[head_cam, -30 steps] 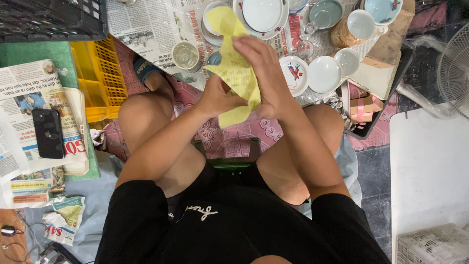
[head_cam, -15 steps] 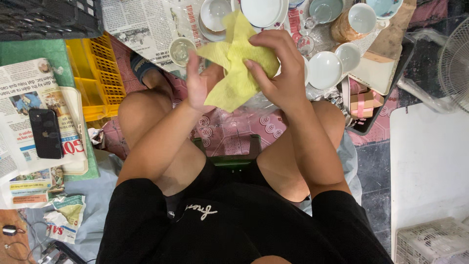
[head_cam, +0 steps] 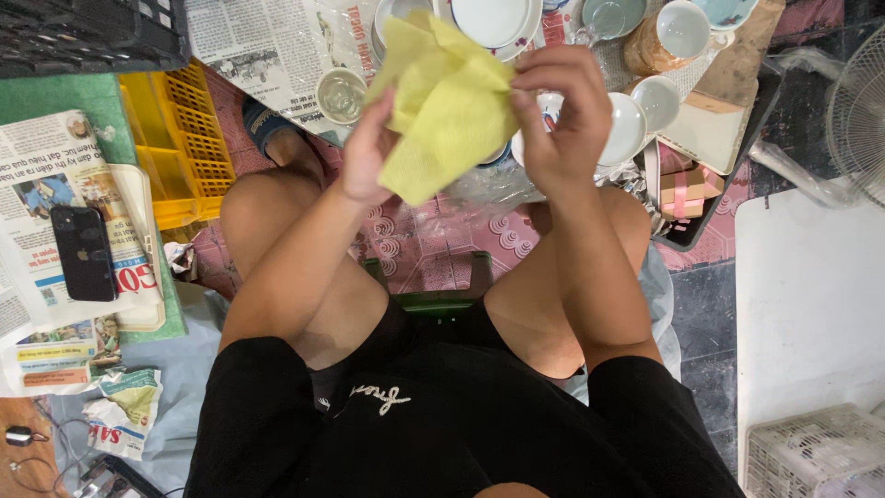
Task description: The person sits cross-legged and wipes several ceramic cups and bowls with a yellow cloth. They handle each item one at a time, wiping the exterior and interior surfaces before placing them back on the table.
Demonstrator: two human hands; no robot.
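I have both hands on a yellow cloth point(head_cam: 449, 103), held up in front of me above my knees. My right hand point(head_cam: 560, 115) is closed on its right edge, fingers curled over the fabric and thumb pressing from my side. My left hand point(head_cam: 367, 152) holds the lower left part, palm against the cloth; the fingers are hidden behind it, so I cannot tell how tightly they close. The cloth is bunched and folded between the 2 hands, its top corner poking up over a white plate point(head_cam: 495, 18).

Just behind my right hand sits a white bowl point(head_cam: 626, 127), with a white cup point(head_cam: 656, 97) touching it and a brown mug point(head_cam: 666, 37) further back. Left of the cloth stands a small glass cup point(head_cam: 341, 94) on a sheet of newspaper point(head_cam: 267, 41). Further left lies a yellow plastic crate point(head_cam: 180, 143), and beyond it a black phone point(head_cam: 84, 252) rests on more newspaper. A white fan point(head_cam: 857, 115) stands at the far right.
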